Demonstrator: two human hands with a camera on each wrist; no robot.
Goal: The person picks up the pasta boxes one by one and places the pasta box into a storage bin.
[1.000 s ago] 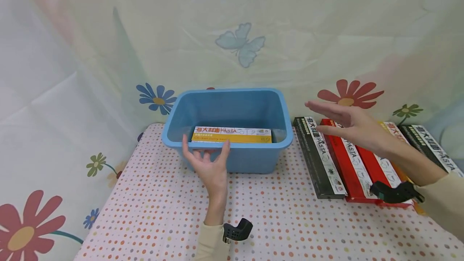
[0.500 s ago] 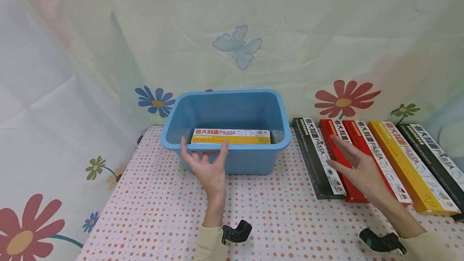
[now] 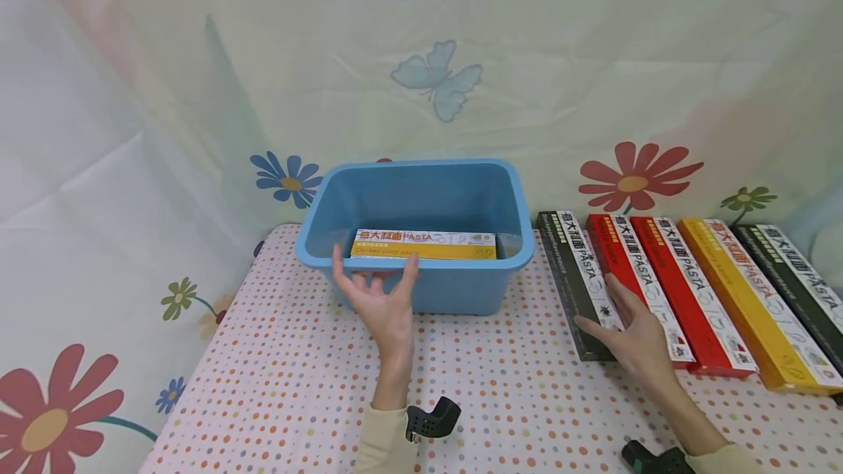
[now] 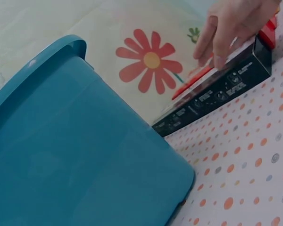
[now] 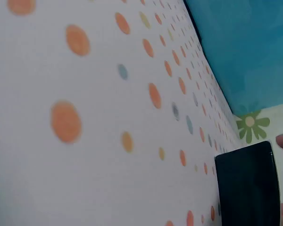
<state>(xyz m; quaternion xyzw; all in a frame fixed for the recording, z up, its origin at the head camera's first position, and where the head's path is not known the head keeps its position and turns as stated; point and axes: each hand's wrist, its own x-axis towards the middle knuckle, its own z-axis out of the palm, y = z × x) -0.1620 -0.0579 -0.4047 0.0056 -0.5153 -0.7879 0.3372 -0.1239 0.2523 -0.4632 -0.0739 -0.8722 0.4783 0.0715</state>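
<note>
A blue plastic bin (image 3: 461,287) stands on the dotted cloth, with a yellow-and-white pasta box (image 3: 424,247) lying inside it. My left hand (image 3: 382,309) holds the bin's front rim; two digits reach over the edge and the others tuck beneath it. To the right, my right hand (image 3: 635,339) hovers at the near part of a black pasta box (image 3: 569,284), thumb and fingers spread apart across it. In the left wrist view, that hand's fingers (image 4: 221,42) point down at the black box's (image 4: 217,94) top. Whether they touch it is unclear.
Beside the black box lie two red pasta boxes (image 3: 648,284) (image 3: 698,298), a yellow one (image 3: 757,306) and another black one (image 3: 790,284), side by side. A flower-printed cloth backdrop (image 3: 303,79) rises behind the table.
My right hand has moved from above the boxes' far part down and toward me, to the leftmost black box. My left hand has stayed at the bin's rim.
</note>
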